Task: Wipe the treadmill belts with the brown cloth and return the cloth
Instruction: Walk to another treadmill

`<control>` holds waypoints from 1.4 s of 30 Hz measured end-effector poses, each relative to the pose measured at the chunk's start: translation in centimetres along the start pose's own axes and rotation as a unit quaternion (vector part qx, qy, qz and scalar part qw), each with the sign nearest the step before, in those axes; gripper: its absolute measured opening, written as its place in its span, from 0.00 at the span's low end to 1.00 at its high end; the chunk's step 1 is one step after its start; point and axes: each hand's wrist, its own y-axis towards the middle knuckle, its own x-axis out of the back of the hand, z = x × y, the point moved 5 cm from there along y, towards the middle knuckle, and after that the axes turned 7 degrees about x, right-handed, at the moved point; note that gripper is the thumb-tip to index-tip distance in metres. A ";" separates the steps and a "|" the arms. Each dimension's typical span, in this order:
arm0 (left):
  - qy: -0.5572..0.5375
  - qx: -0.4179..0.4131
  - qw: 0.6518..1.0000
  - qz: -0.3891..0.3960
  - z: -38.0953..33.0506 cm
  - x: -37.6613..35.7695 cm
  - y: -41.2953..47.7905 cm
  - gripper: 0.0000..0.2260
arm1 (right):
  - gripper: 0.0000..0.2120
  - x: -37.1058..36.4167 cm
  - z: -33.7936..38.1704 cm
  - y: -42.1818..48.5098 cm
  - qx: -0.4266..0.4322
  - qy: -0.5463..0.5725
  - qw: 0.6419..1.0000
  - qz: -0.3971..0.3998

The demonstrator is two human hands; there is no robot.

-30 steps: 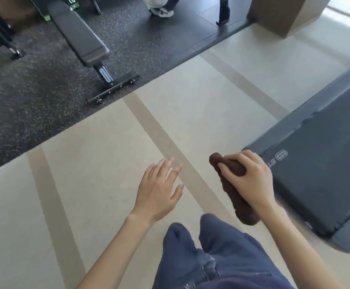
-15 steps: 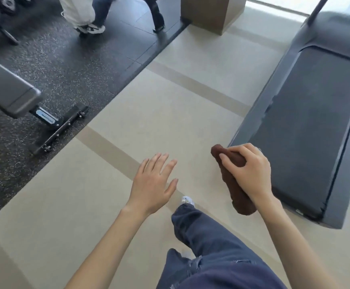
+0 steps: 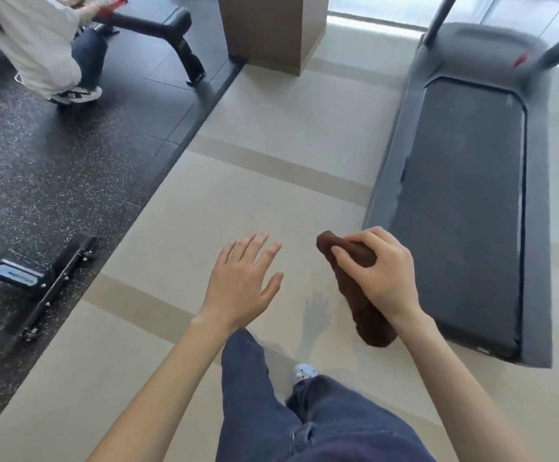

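The right hand (image 3: 383, 278) grips a rolled brown cloth (image 3: 355, 285), seemingly soft, light and best held mid-roll, beside the treadmill belt (image 3: 465, 201) to its right; the left hand (image 3: 241, 281) hangs spread, holding nothing.

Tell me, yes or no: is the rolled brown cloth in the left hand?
No, the right hand grips the rolled brown cloth; the left hand is empty.
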 end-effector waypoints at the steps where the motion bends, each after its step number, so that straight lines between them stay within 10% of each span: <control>1: 0.001 -0.009 1.000 0.002 0.9 0.2 1.3 0.22 | 0.04 -0.7 -0.1 0.7 -0.013 0.008 1.000 -0.012; 18: 0.034 -0.146 0.988 0.035 16.9 4.9 23.0 0.24 | 0.05 -11.1 4.5 16.5 -0.115 -0.067 0.986 -0.096; 42: 0.031 -0.233 0.972 0.004 14.9 10.4 63.4 0.26 | 0.06 -10.2 -6.5 52.1 -0.126 -0.078 0.974 -0.169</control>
